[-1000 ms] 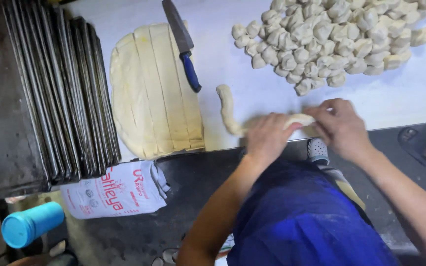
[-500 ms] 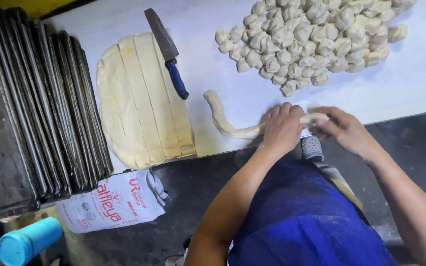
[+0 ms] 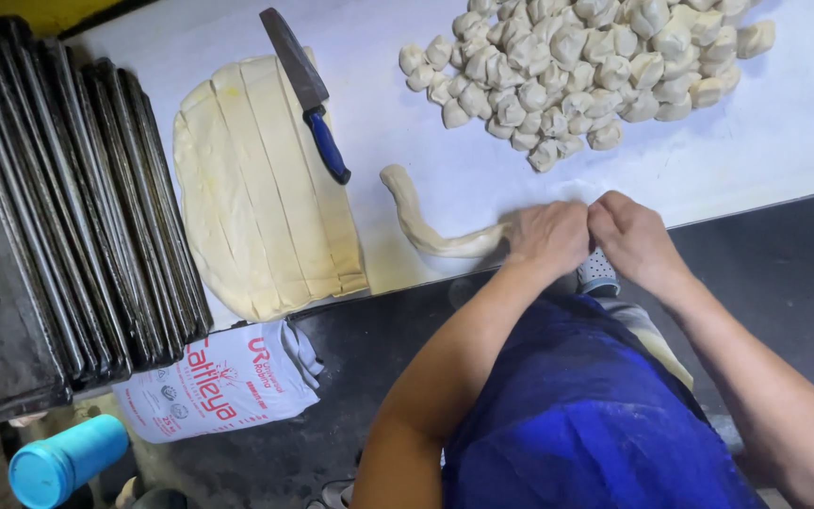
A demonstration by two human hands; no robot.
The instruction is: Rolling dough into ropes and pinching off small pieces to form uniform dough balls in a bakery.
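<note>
Now both of your hands pinch the dough rope at the near table edge.

Your left hand (image 3: pixel 546 238) and right hand (image 3: pixel 635 238) sit knuckle to knuckle, fingers curled shut around the right end of the dough rope (image 3: pixel 426 221), which trails off toward 9 o'clock on the white table (image 3: pixel 784 132). At 12 o'clock lies the pile of cut dough pieces (image 3: pixel 577 66); at 10 o'clock, the blue-handled knife (image 3: pixel 308 94) rests on the sliced dough sheet (image 3: pixel 256 188). Judging by how close you work to the edge, a hard pull could drag the rope off the table or stretch it thin until it tears unevenly.
</note>
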